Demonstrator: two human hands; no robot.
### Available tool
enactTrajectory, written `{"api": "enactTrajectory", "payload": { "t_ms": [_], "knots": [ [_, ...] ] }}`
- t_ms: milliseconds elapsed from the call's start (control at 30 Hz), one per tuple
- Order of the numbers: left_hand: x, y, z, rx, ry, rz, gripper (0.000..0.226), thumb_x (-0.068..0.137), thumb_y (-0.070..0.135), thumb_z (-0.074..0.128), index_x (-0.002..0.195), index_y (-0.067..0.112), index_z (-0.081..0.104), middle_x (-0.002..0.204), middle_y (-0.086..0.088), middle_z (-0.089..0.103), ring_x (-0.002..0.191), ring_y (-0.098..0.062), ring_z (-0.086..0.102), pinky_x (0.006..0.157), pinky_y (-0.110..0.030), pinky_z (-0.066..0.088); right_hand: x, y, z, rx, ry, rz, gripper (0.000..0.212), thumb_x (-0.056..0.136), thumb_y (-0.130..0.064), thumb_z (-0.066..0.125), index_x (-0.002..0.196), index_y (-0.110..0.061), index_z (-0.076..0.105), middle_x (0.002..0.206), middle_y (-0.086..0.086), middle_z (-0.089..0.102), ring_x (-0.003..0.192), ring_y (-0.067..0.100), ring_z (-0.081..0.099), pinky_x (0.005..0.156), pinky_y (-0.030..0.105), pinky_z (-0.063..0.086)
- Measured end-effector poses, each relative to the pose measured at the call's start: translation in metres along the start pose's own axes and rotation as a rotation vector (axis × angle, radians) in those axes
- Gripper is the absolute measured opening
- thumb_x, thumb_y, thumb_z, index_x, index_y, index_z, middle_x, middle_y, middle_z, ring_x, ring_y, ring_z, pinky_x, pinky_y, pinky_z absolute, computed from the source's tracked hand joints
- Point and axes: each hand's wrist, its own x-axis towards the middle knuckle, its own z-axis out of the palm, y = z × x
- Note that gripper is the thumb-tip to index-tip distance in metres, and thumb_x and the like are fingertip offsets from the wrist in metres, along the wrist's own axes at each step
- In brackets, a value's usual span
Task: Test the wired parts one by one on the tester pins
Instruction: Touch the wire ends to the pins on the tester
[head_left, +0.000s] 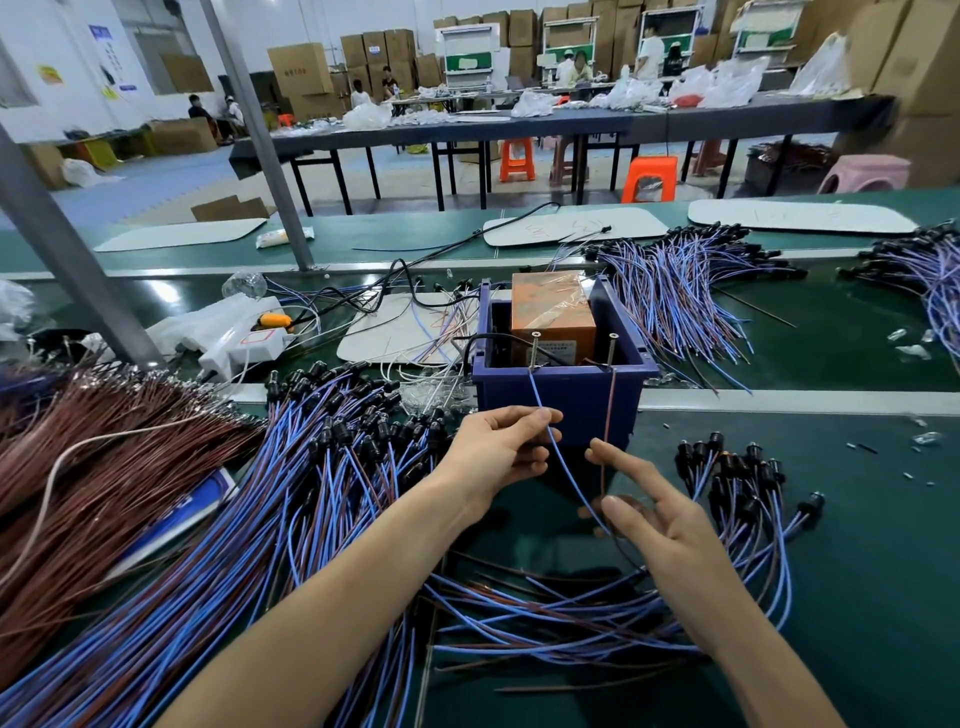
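Observation:
A blue plastic box (561, 400) holds an orange tester (550, 312) with two upright screw pins, the left pin (535, 348) and the right pin (612, 351). A blue wire (558, 457) runs up to the left pin and a brown wire (608, 415) up to the right pin. My left hand (498, 452) pinches the blue wire just in front of the box. My right hand (649, 509) is beside the brown wire with fingers spread and relaxed; the wires pass under its thumb. A pile of wired parts (332, 467) with black sockets lies to the left.
A smaller heap of wired parts (743, 483) lies to the right of my right hand. Bare brown wires (104, 441) spread at far left. More bundles (685, 291) lie behind the box, with a white power strip (234, 332) at left. A grey post (67, 249) stands at left.

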Motion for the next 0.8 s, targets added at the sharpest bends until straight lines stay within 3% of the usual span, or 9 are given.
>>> {"api": "enactTrajectory", "payload": {
  "t_ms": [400, 567, 733, 800],
  "knots": [
    [-0.0004, -0.0001, 0.0000, -0.002, -0.002, -0.007, 0.013, 0.093, 0.017, 0.059, 0.092, 0.011, 0.071, 0.070, 0.003, 0.069, 0.051, -0.003, 0.055, 0.054, -0.015, 0.051, 0.0015, -0.0006, -0.0014, -0.011, -0.013, -0.004, 0.045, 0.094, 0.000, 0.051, 0.130, -0.027, 0.053, 0.128, -0.010, 0.059, 0.090, 0.008, 0.068, 0.076, 0.009, 0.046],
    [-0.0004, 0.0000, -0.0003, -0.002, -0.001, -0.006, 0.013, 0.093, 0.017, 0.060, 0.092, 0.011, 0.071, 0.069, 0.004, 0.070, 0.051, -0.003, 0.056, 0.055, -0.015, 0.051, 0.0028, -0.0008, -0.0022, -0.023, -0.018, 0.000, 0.044, 0.095, -0.003, 0.052, 0.130, -0.029, 0.053, 0.128, -0.012, 0.058, 0.089, 0.012, 0.066, 0.077, 0.011, 0.048],
    [-0.0003, 0.0001, -0.0007, 0.005, -0.004, -0.005, 0.013, 0.093, 0.018, 0.060, 0.093, 0.012, 0.071, 0.071, 0.004, 0.070, 0.052, -0.003, 0.056, 0.056, -0.015, 0.052, 0.0048, -0.0001, -0.0024, -0.013, 0.005, -0.004, 0.044, 0.094, -0.005, 0.053, 0.128, -0.032, 0.054, 0.120, -0.019, 0.062, 0.087, 0.019, 0.068, 0.081, 0.022, 0.051],
    [-0.0003, 0.0001, -0.0006, 0.004, -0.006, -0.005, 0.013, 0.093, 0.018, 0.060, 0.093, 0.012, 0.071, 0.071, 0.004, 0.070, 0.051, -0.003, 0.057, 0.056, -0.015, 0.052, 0.0056, -0.0003, -0.0028, 0.004, 0.009, -0.003, 0.044, 0.094, -0.005, 0.053, 0.128, -0.033, 0.054, 0.120, -0.021, 0.062, 0.085, 0.019, 0.068, 0.080, 0.019, 0.052]
  ]
}}
